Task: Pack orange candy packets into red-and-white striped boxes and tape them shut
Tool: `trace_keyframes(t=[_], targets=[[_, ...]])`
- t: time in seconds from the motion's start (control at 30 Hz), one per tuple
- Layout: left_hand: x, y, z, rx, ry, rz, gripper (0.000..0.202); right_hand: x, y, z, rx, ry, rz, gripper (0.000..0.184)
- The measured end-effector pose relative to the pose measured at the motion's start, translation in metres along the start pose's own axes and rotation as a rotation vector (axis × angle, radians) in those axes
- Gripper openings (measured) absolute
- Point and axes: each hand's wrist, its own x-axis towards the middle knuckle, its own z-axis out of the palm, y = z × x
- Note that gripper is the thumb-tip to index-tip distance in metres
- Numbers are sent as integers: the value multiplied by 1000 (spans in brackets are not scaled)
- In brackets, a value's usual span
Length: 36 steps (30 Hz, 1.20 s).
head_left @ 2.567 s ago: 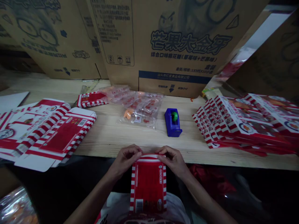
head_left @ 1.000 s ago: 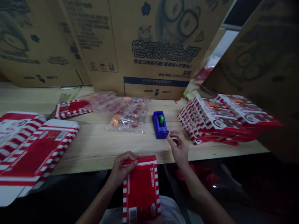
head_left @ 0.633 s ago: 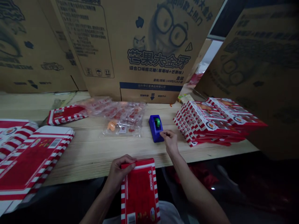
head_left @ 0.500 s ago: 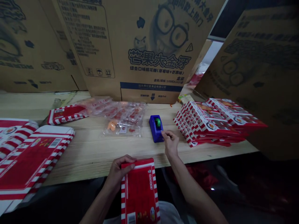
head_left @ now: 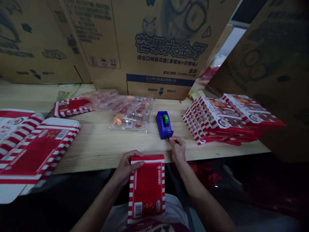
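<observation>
My left hand (head_left: 130, 165) grips the upper left corner of a red box with striped white edges (head_left: 147, 185), its thumb on the printed face. The box is held over my lap, in front of the table edge, with its barcode towards me. My right hand (head_left: 178, 149) is closed in a pinch at the front end of a blue tape dispenser (head_left: 164, 126) with a green core. Its fingertips are at the cutting edge, on the tape's end; the strip itself hardly shows.
Flat red-and-white cartons (head_left: 38, 154) lie at the left. Clear packets of sweets (head_left: 130, 112) and another red box (head_left: 71, 106) lie behind. Filled boxes (head_left: 217, 119) are stacked at the right. Large brown cartons (head_left: 159, 64) stand along the back of the table (head_left: 101, 145).
My right hand stays pinched at the dispenser's front and now sits slightly lower against it. The red box shows more fully in my left hand. The whole view has shifted a little.
</observation>
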Motion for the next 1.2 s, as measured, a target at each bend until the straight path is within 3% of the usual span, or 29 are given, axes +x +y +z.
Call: trace_keyframes(t=[0.17, 0.23, 0.3, 0.37, 0.47, 0.57, 0.67, 0.73, 0.83, 0.93, 1.03, 1.1, 1.2], targets=[[-2, 0, 5, -15, -6, -17, 27, 0, -44, -12, -59, -365, 103, 34], [-1, 1, 9, -11, -28, -27, 28, 7, -74, -5, -145, -666, 91, 33], [1, 3, 13, -1, -54, -27, 28, 16, -102, 11, -355, -1235, -7, 33], [2, 4, 16, 12, -75, -9, 27, 23, -122, 32, -498, -1634, -91, 38], [1, 5, 18, 17, -102, 27, 24, 23, -132, 62, -682, -1909, -169, 43], [-2, 5, 17, 13, -104, 45, 24, 10, -131, 75, -922, -1921, -324, 39], [-5, 5, 14, 13, -74, 50, 25, -2, -129, 71, -1090, -1745, -451, 35], [-6, 6, 13, 28, -65, 60, 25, -4, -126, 65, -1091, -1601, -435, 36], [-9, 9, 14, 84, -90, 101, 24, 0, -117, 55, -918, -1554, -155, 52], [-15, 13, 17, 143, -111, 142, 23, 2, -98, 47, -614, -1634, 312, 47], [-22, 16, 20, 183, -111, 172, 21, -5, -76, 41, -337, -1577, 661, 45], [-26, 18, 20, 203, -120, 185, 19, -10, -64, 37, -206, -1527, 792, 44], [-29, 20, 18, 234, -143, 189, 18, -10, -60, 36, -139, -1498, 831, 43]])
